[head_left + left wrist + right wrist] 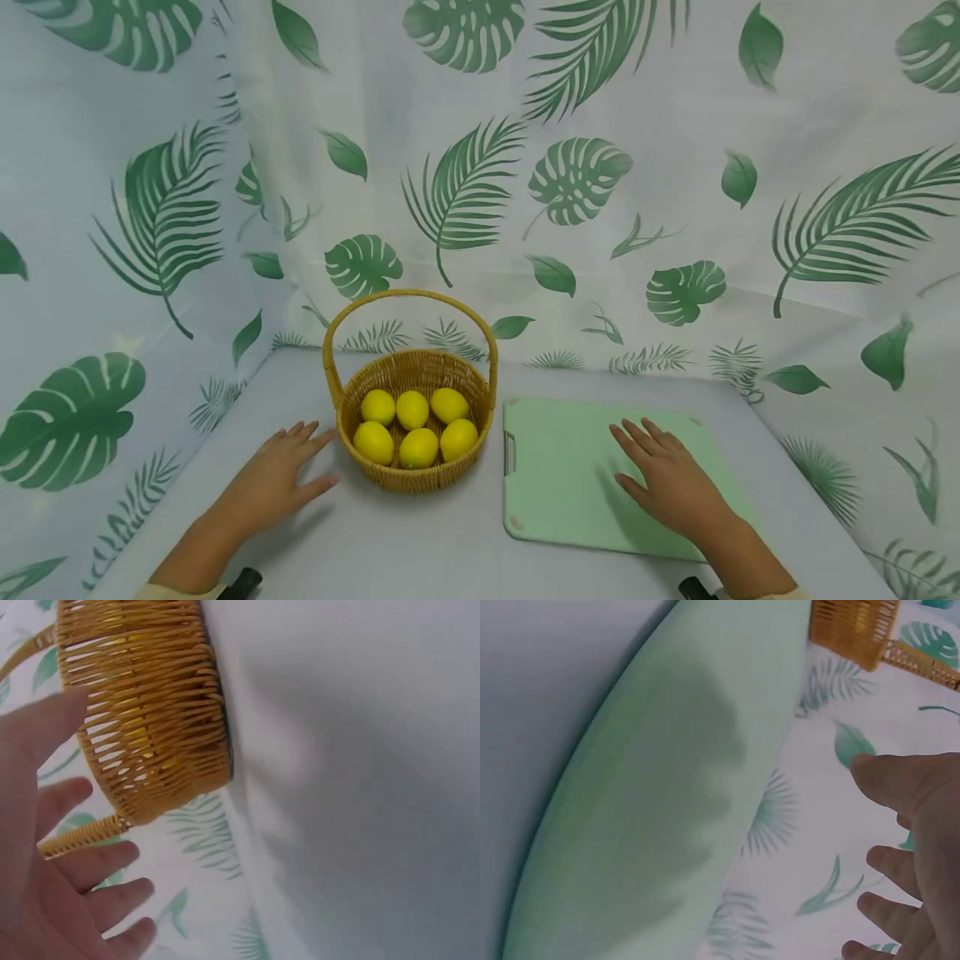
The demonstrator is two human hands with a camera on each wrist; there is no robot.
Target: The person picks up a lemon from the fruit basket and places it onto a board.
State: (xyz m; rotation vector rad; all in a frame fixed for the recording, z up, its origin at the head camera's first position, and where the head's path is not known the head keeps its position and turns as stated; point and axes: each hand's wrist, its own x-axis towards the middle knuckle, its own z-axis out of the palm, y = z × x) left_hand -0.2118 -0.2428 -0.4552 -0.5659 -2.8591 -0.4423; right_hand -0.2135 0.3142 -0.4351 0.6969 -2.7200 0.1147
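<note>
A woven wicker basket [420, 479] with a tall arched handle stands left of centre in the head view. Several yellow lemons [417, 448] lie inside it in two rows. Just left of the basket is my left hand [273, 483], its fingers spread and nothing in its grasp; in the left wrist view the basket wall [150, 712] shows beyond the thumb. To the right, a pale green cutting board [562, 475] lies flat on the table. Over the board hovers my right hand [667, 479], fingers extended and holding nothing, casting a shadow onto the board in the right wrist view.
The white table [420, 550] meets leaf-patterned curtains [465, 167] at the back and on both sides. A slot-like handle [510, 452] is at the board's left edge, facing the basket. Dark wrist camera mounts [242, 583] show at the bottom near each forearm.
</note>
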